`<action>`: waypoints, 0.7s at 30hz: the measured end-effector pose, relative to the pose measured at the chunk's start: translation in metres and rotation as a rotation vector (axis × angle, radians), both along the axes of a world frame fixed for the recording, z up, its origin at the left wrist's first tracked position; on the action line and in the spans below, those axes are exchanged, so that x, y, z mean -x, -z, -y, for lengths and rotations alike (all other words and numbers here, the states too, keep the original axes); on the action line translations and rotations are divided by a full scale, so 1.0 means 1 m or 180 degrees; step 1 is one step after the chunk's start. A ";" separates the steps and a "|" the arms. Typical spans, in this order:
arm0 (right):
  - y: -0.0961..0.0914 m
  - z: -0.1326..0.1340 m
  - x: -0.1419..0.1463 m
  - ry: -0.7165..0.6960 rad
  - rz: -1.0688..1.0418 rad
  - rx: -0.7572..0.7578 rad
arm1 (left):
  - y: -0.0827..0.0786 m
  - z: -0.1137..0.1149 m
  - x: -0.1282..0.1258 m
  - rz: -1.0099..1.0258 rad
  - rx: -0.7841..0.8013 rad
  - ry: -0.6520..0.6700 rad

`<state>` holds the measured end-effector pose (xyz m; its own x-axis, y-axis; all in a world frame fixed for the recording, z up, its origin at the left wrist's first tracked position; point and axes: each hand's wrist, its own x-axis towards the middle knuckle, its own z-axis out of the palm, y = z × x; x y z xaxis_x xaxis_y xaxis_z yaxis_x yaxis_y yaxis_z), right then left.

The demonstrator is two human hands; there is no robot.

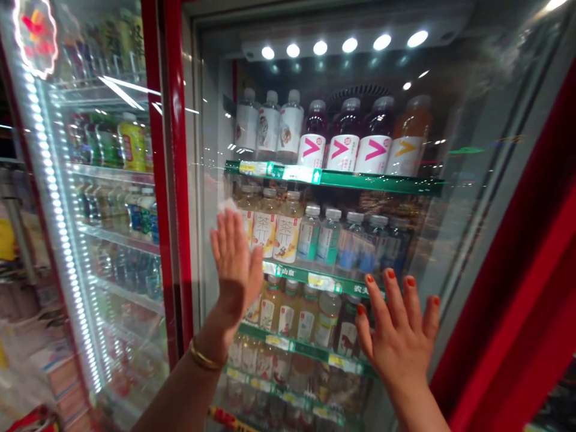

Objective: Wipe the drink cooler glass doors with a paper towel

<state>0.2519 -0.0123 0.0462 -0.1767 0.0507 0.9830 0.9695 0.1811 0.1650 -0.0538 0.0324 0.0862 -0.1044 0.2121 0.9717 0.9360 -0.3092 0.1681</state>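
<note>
My left hand [234,258] is raised in front of the glass door of a drinks fridge [186,180], its fingers stretched flat and close together. Behind its fingertips shows the edge of a white cloth or tissue [228,206], mostly hidden by the hand, which lies flat over it. A gold bangle [206,355] circles the left wrist. My right hand [400,330] is spread at the lower right of the door, palm to the glass, with orange-red nails and nothing visible in it. Whether its palm touches the glass I cannot tell.
Behind the glass, bottles stand in rows on green-edged shelves [382,180], including purple drinks [351,138] and tea bottles [288,231]. A second lit fridge [112,174] stands at the left. Red frame [508,288] borders the right side. Boxes [65,378] are stacked at the lower left.
</note>
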 end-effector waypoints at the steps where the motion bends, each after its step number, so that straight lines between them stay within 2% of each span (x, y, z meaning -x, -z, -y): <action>1: 0.000 0.000 0.000 0.0023 0.0009 -0.0001 | 0.009 0.005 -0.014 -0.0402 0.0045 0.0112; 3: -0.001 0.000 0.000 0.0062 0.0035 -0.0010 | 0.040 0.017 -0.030 -0.1355 0.0102 0.0356; 4: -0.001 0.001 -0.001 0.0079 0.0052 -0.0019 | 0.056 0.021 -0.028 -0.1634 -0.0018 0.0433; 5: -0.001 0.001 -0.001 0.0090 0.0073 -0.0024 | 0.066 0.022 -0.020 -0.1720 -0.0039 0.0405; 6: -0.002 0.001 -0.001 0.0097 0.0097 -0.0017 | 0.069 0.020 -0.006 -0.1354 -0.0102 0.0272; 7: -0.002 0.002 -0.001 0.0103 0.0120 -0.0012 | 0.063 0.014 0.011 -0.0844 -0.0175 0.0116; 8: -0.002 0.002 0.000 0.0113 0.0138 -0.0003 | 0.049 0.007 0.026 -0.0490 -0.0256 0.0036; 10: -0.003 0.002 0.000 0.0138 0.0150 0.0014 | 0.009 -0.007 0.041 -0.0090 -0.0356 -0.0039; 11: -0.003 0.002 0.000 0.0147 0.0149 0.0018 | -0.009 -0.010 0.037 -0.0058 -0.0339 -0.0026; 12: -0.003 0.002 0.000 0.0149 0.0148 0.0020 | -0.021 -0.009 0.026 -0.0150 -0.0280 0.0015; 13: -0.003 0.002 0.000 0.0141 0.0146 0.0019 | -0.023 -0.005 0.010 -0.0396 -0.0155 0.0082; 14: -0.004 0.002 0.000 0.0126 0.0143 0.0020 | -0.015 0.002 -0.008 -0.0790 -0.0155 0.0176; 15: -0.004 0.002 0.000 0.0107 0.0140 0.0018 | 0.000 0.009 -0.025 -0.1294 -0.0142 0.0252; 17: -0.003 0.002 -0.001 0.0079 0.0142 0.0014 | 0.044 0.023 -0.042 -0.2178 -0.0245 0.0468; 19: -0.003 0.002 -0.001 0.0058 0.0158 0.0010 | 0.076 0.028 -0.033 -0.2174 -0.0301 0.0384; 20: -0.003 0.002 -0.001 0.0043 0.0166 0.0012 | 0.080 0.026 -0.020 -0.1971 -0.0316 0.0290; 21: -0.003 0.002 -0.001 0.0027 0.0171 0.0010 | 0.074 0.021 -0.004 -0.1634 -0.0303 0.0176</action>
<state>0.2527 -0.0142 0.0490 -0.2287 0.0554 0.9719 0.9608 0.1736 0.2162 -0.0498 0.0110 0.0124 0.3992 0.1119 0.9100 0.8722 -0.3522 -0.3394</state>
